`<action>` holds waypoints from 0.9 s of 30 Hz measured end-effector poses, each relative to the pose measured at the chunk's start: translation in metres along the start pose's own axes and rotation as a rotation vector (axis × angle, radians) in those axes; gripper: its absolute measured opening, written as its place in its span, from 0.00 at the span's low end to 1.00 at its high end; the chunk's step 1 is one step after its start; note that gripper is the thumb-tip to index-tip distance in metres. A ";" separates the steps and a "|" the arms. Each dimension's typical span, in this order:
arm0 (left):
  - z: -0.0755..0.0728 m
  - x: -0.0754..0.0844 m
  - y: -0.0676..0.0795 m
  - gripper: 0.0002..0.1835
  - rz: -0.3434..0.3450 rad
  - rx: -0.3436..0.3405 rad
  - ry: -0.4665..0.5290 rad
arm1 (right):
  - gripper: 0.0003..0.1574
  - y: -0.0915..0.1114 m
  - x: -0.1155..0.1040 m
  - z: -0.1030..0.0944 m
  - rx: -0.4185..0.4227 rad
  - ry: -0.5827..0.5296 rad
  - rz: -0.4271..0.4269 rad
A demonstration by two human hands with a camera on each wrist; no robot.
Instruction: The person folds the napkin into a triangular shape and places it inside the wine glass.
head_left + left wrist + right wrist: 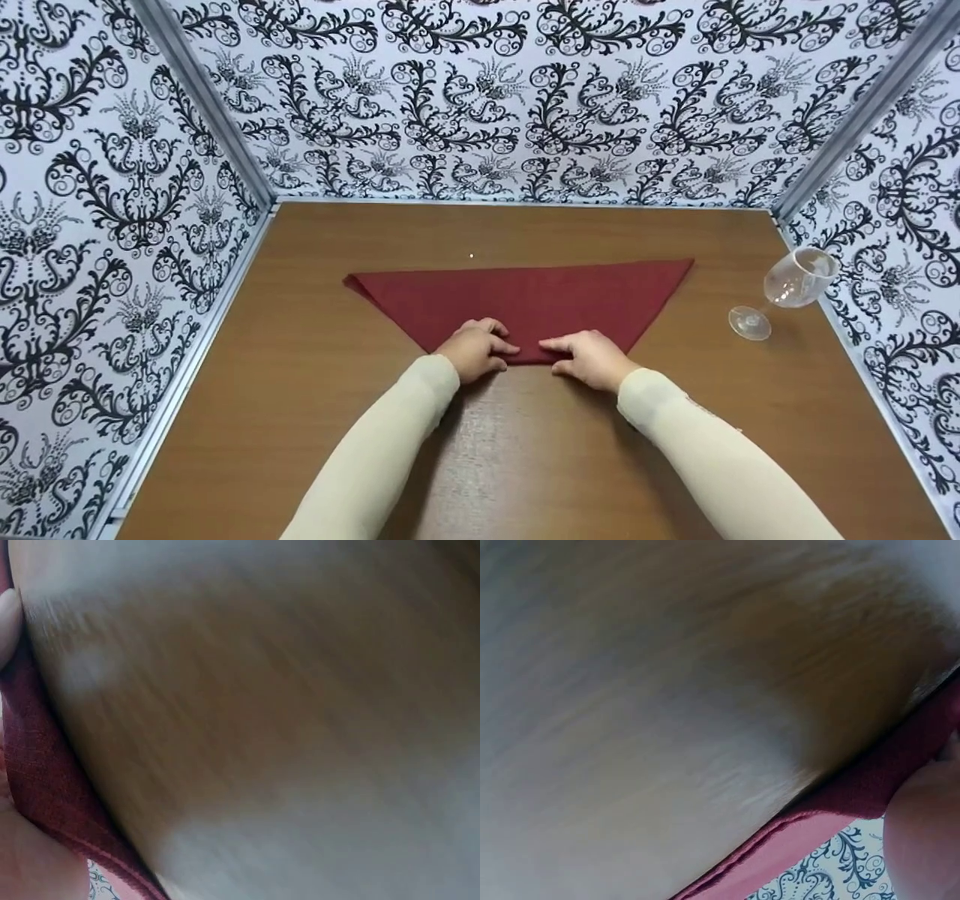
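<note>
A dark red cloth napkin (525,300), folded into a wide shape with a long far edge and a short near edge, lies flat on the wooden table. Over its near left part rests my left hand (474,351), index finger stretched along the cloth and thumb at the near fold. My right hand (590,358) mirrors it on the near right, pointing inward. A short gap separates the fingertips. In the left wrist view the napkin's edge (52,765) passes under a fingertip; in the right wrist view the napkin (877,772) lies beside part of the hand.
A clear stemmed glass (799,277) stands at the table's right side, beyond the napkin's right corner. Patterned black-and-white panels (480,97) enclose the back and both sides. Bare brown tabletop (300,360) surrounds the napkin. A tiny white speck lies behind it.
</note>
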State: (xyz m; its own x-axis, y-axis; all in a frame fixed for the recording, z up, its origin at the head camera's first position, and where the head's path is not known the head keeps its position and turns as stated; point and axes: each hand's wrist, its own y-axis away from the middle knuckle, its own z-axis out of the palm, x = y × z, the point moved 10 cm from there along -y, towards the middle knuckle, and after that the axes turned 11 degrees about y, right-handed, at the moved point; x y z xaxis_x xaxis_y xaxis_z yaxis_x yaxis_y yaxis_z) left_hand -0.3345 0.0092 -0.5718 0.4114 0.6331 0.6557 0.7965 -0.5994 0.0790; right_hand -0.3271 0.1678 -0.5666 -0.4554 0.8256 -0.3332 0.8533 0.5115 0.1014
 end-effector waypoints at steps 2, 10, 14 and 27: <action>-0.001 0.001 -0.001 0.18 0.011 0.018 0.000 | 0.28 -0.001 0.000 -0.001 0.016 0.009 0.008; -0.006 -0.001 -0.002 0.14 0.027 0.046 -0.016 | 0.18 -0.001 -0.003 -0.007 0.121 0.016 0.000; -0.010 -0.002 -0.001 0.12 0.006 0.062 0.019 | 0.14 -0.001 -0.003 -0.011 0.160 -0.021 0.004; -0.022 -0.016 0.002 0.04 -0.147 0.153 0.175 | 0.07 -0.004 -0.002 -0.015 0.207 -0.060 0.091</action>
State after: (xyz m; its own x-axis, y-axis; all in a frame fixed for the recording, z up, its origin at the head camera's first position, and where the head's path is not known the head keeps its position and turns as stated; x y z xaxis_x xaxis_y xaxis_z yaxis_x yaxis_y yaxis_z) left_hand -0.3495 -0.0126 -0.5659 0.2140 0.6053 0.7667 0.9052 -0.4179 0.0773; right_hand -0.3332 0.1679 -0.5523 -0.3630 0.8474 -0.3875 0.9270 0.3704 -0.0586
